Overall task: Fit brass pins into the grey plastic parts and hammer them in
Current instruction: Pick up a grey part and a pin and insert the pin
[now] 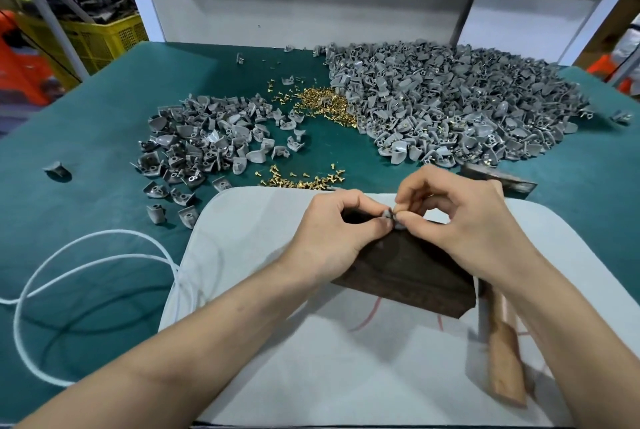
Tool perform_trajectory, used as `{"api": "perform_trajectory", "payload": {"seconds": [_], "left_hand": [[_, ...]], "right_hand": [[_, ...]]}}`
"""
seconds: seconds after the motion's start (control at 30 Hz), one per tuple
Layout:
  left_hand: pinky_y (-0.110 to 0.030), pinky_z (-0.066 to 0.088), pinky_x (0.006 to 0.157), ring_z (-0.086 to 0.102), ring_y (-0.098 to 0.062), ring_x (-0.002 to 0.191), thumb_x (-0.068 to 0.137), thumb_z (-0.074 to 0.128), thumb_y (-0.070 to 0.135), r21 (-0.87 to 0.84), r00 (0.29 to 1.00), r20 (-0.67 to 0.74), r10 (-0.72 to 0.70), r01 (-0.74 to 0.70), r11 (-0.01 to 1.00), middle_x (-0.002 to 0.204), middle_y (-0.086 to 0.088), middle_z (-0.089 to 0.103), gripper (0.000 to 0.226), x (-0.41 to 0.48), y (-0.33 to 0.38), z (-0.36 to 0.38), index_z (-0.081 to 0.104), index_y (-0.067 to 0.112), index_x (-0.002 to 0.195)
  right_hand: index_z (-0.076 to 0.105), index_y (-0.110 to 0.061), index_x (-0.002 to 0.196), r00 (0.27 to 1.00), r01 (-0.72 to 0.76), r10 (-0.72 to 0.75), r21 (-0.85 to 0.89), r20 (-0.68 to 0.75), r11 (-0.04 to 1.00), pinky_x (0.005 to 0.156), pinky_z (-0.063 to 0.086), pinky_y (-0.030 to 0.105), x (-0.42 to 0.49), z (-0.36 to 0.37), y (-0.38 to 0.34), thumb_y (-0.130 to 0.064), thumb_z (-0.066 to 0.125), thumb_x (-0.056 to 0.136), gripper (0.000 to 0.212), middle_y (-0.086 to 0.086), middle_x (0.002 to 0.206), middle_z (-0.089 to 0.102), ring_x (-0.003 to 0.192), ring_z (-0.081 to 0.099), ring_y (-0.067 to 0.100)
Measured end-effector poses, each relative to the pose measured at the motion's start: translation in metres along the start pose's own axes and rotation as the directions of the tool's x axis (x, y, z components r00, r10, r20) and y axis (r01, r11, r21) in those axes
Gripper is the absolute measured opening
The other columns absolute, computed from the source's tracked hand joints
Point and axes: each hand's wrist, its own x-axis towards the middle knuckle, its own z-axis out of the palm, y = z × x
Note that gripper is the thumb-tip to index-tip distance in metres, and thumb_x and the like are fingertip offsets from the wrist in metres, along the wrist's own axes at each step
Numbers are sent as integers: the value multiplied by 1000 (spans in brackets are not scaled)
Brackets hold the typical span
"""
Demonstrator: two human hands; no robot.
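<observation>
A small grey plastic part [388,214] sat at centre frame, pinched between the thumb and curled forefinger of the left hand [332,231]. The right hand [460,221] pinched its other side. A dark wooden block [408,276] lay beneath them. Loose brass pins [304,181] lay just above, and a hammer [505,366] lay at lower right.

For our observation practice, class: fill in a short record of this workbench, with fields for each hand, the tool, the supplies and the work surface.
Left hand: pinches a grey plastic part over the dark block
Right hand: pinches the same part; any pin is hidden
Hammer: lies on the white pad, right of the block
Brass pins: loose on the green mat, beyond the pad
Parts stock: big pile far right, smaller pile left
</observation>
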Motion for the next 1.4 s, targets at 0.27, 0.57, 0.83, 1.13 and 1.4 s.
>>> {"api": "perform_trajectory", "payload": {"seconds": [0.27, 0.57, 0.83, 1.13, 1.4], "left_hand": [[-18, 48, 73, 61, -2, 72, 79, 75, 9, 27, 1000, 12, -1, 0, 1000, 77, 8, 69, 14, 2, -2, -1, 69, 19, 72], [-28, 49, 77, 63, -9, 76, 80, 74, 11, 61, 999, 21, 37, -38, 997, 84, -2, 72, 11, 2, -4, -2, 69, 19, 74], [-27, 48, 84, 62, -12, 86, 77, 76, 12, 166, 979, -52, 197, -186, 969, 89, -1, 67, 19, 0, -5, 0, 65, 25, 71], [-14, 43, 69, 59, -1, 72, 82, 72, 13, 153, 977, -17, 211, -206, 967, 73, 11, 66, 9, 0, -4, 0, 67, 18, 77], [-15, 40, 73, 59, -4, 77, 83, 70, 7, 62, 969, 15, 245, -245, 967, 76, 5, 65, 18, 1, -4, -1, 59, 20, 77]], "right_hand": [[72, -17, 89, 993, -117, 115, 160, 27, 980, 72, 48, 24, -2, -9, 5, -3, 66, 83, 16, 4, 85, 68, 76, 62, 13], [75, -16, 80, 1000, 0, 1, -53, 15, 999, 72, 52, 26, 0, -4, 3, -1, 74, 75, 15, -3, 79, 64, 72, 62, 13], [73, -10, 78, 994, 105, -109, -261, -1, 960, 68, 48, 16, -4, -8, 3, -2, 75, 76, 9, -2, 76, 65, 68, 60, 10], [70, -10, 75, 993, 108, -116, -258, -16, 960, 67, 47, 23, -5, -4, 4, -1, 74, 76, 10, 0, 74, 63, 67, 59, 9], [70, -13, 72, 996, 64, -74, -189, -47, 980, 64, 46, 24, -5, 0, 5, -1, 75, 76, 13, 0, 70, 63, 63, 55, 9]]}}
